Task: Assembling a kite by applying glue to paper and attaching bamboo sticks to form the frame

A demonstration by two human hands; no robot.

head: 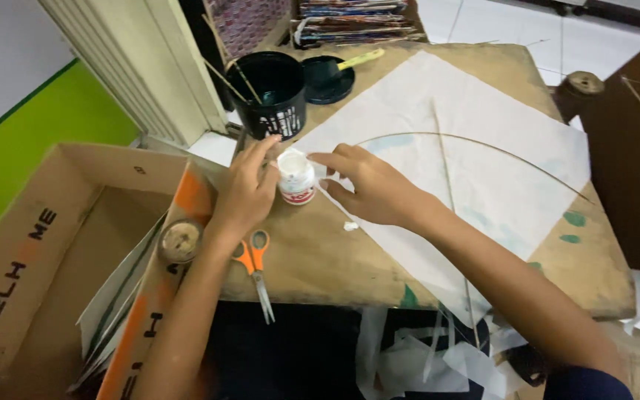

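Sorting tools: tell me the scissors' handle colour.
Orange, on the scissors by the left hand; head view.

Home craft corner — scissors (258, 268), paint pot (277, 92)

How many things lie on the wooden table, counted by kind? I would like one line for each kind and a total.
Small white jar, between left hand and right hand: 1
Black bucket: 1
Black lid: 1
Orange scissors: 1
White paper sheet: 1
Total: 5

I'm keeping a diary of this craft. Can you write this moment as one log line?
left hand: holding small white bottle | right hand: fingers at bottle top | white paper kite: flat on table | scissors: idle
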